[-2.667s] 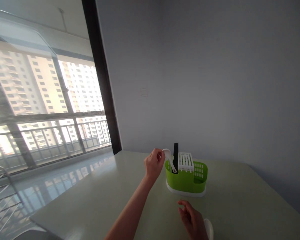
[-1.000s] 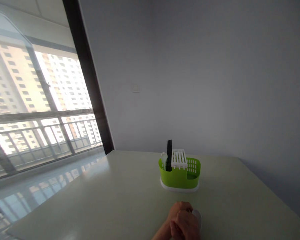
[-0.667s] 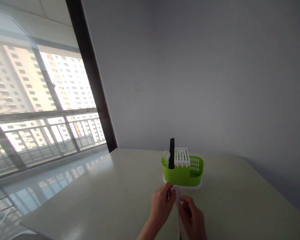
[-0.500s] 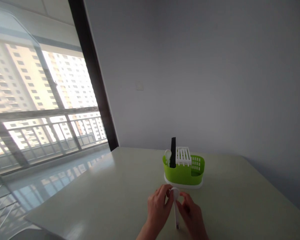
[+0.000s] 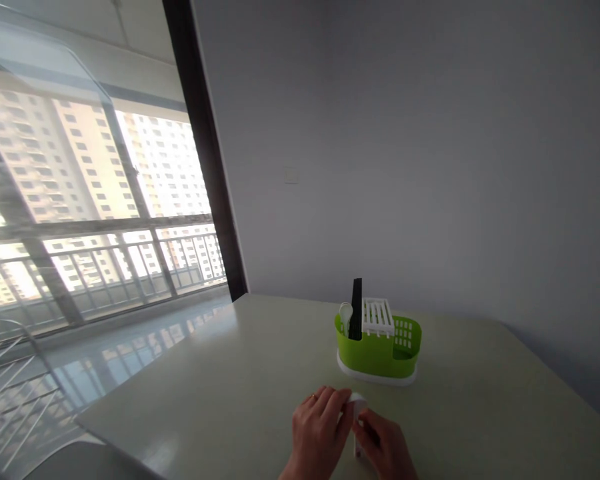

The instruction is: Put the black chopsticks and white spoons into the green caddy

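Note:
A white spoon (image 5: 358, 399) is upright between my hands, bowl at the top and handle pointing down toward me. My left hand (image 5: 316, 428) pinches the bowl from the left, with a ring on one finger. From the right, my right hand (image 5: 386, 443) closes its fingers on the spoon just below the bowl, hiding much of the handle. Just beyond them stands a green cutlery basket (image 5: 373, 359) on a white base tray (image 5: 375, 379). White spoons (image 5: 346, 313) and a bundle of black chopsticks (image 5: 356, 310) stand in its left end. A white slatted rack (image 5: 379, 316) tops its middle.
The pale table (image 5: 260, 373) reaches back to a grey wall (image 5: 405, 167) with a switch plate (image 5: 291, 175). To the left are a grey chair (image 5: 90, 463), a white metal rack (image 5: 20, 393) and a large window with a railing.
The view has swung slightly left, so everything sits farther right. My right fingers have closed in on the spoon and now cover more of it, while my left hand keeps its pinch.

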Available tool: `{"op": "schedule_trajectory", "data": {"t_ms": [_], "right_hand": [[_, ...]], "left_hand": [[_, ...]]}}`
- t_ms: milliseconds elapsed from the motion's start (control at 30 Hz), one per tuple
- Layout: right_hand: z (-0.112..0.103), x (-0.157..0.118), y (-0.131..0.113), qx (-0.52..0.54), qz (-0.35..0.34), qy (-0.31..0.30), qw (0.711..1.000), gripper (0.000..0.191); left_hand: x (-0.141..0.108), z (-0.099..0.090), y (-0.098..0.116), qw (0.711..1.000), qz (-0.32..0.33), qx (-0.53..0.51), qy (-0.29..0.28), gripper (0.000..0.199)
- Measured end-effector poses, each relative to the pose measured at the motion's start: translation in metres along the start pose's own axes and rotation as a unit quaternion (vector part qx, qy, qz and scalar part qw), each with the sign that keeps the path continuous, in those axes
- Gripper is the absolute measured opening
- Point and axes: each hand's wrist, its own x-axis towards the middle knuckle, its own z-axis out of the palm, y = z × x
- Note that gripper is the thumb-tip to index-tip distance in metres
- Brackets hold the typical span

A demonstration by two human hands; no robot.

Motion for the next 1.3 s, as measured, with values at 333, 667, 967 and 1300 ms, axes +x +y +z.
{"op": "schedule_trajectory", "data": {"t_ms": [333, 667, 967, 1300], "right_hand": [[-0.004, 0.000, 0.003, 0.024, 0.016, 0.085, 0.996, 0.032], [0.004, 0.001, 0.019, -0.041, -0.015, 0.063, 0.997, 0.028], [0.008, 0.004, 0.025, -0.094, -0.044, 0.046, 0.994, 0.024], [0.006, 0.000, 0.027, -0.120, -0.031, 0.065, 0.990, 0.028]], "left_hand": [[0.101, -0.025, -0.043, 0.984, -0.016, 0.037, 0.172, 0.021], [0.146, 0.051, -0.062, 0.991, -0.124, 0.036, 0.022, 0.031], [0.138, 0.080, -0.069, 0.971, -0.211, 0.044, -0.099, 0.028], [0.115, 0.059, -0.072, 0.959, -0.271, -0.004, -0.083, 0.028]]}}
